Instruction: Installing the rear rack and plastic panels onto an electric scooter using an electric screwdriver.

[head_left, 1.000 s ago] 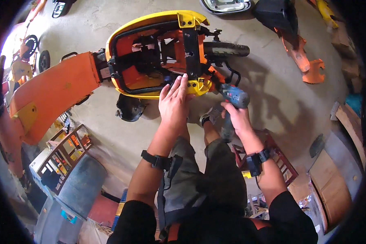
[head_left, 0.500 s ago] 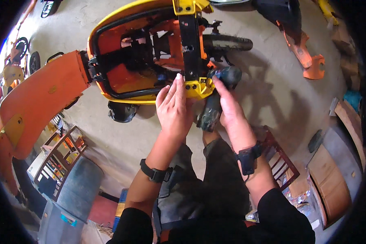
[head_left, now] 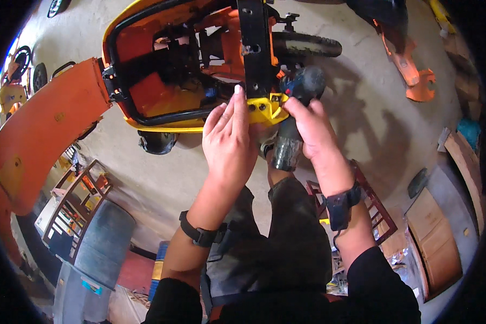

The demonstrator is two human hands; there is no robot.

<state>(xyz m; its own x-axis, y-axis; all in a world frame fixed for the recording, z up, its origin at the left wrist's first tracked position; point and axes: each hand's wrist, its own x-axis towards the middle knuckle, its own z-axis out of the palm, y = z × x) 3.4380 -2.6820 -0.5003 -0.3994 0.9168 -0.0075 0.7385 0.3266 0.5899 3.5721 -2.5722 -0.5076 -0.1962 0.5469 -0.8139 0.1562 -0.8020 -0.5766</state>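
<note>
We worked at the yellow bracket [head_left: 265, 109], a small angular plastic piece with a couple of round holes in its face, sitting at the lower end of a black perforated bar [head_left: 252, 46] on the scooter body [head_left: 162, 81]. That body lay on the concrete floor [head_left: 362, 124] just ahead of our knees, an orange shell with a yellow rim and dark wiring and parts exposed inside.

Our left hand [head_left: 229, 143] was flat and open, fingers straight and close together, with the fingertips resting against the bracket's left edge and the bar; it gripped nothing. Our right hand [head_left: 310, 129] was wrapped around a dark cordless driver [head_left: 294, 116], whose head sat just right of the bracket and whose battery end pointed down toward our lap. Both wrists carried black bands.

Compared with a second before, the scooter body filled more of the view and stood closer under us. The driver had come up from beside the right knee to the bracket, and the left hand had slid from the yellow rim onto the bracket itself. An orange panel [head_left: 43, 135] lay off to the left.
</note>
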